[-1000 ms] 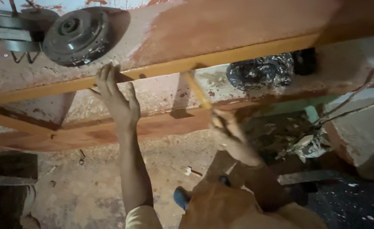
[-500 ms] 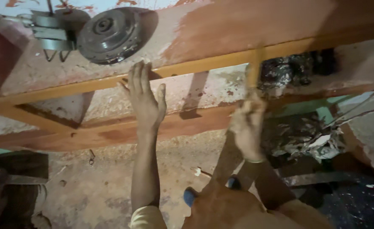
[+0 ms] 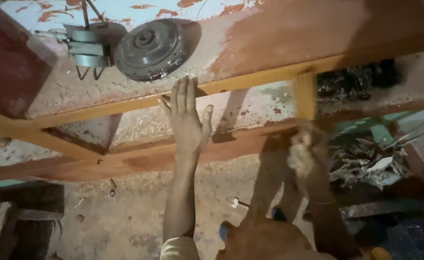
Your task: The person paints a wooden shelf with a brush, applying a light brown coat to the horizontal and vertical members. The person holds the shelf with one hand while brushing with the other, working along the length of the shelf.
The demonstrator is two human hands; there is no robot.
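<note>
Two long orange-brown rails [image 3: 125, 103] of one wooden frame cross the view, joined at the left and freshly stained, glossy along their edges. Behind them stands one wall [image 3: 125, 9] of pale blue paint with rust patches. One round metal disc [image 3: 147, 48] leans there, beside one grey clamp [image 3: 89, 45]. One heap of crumpled scrap [image 3: 366, 159] lies at right. Left hand [image 3: 187, 120] rests flat against the frame, fingers straight and slightly spread. Right hand [image 3: 304, 151] is blurred, gripping one yellow stick [image 3: 305, 96]; finger detail cannot be made out.
</note>
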